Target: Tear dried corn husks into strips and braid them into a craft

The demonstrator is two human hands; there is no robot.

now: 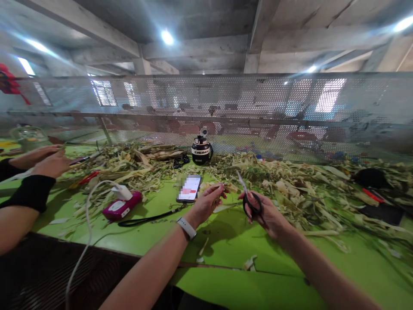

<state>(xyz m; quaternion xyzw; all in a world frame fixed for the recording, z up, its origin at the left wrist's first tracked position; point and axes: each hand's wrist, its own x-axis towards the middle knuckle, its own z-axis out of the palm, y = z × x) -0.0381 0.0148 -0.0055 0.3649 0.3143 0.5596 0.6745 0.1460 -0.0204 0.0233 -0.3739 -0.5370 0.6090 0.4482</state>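
Observation:
My left hand (209, 200), with a pale watch band on its wrist, is closed in a pinch over the green table (226, 245). At its fingertips is a small brownish piece of corn husk (231, 188), partly hidden and hard to make out. Just to the right, my right hand (263, 211) grips a pair of scissors (253, 204) by the black handles. The blades point up and away, close together. A phone (190, 188) with a lit screen lies beyond my left forearm. Behind both hands spreads a heap of dry corn husks (290, 178).
A black jug-like bottle (200, 151) stands before a perforated metal screen (232, 97). Left of me are a magenta power block (122, 206) with a white plug and cable, and a black strap (148, 220). A co-worker's hands (51, 161) are at far left. Red-handled tool (373, 196) at right.

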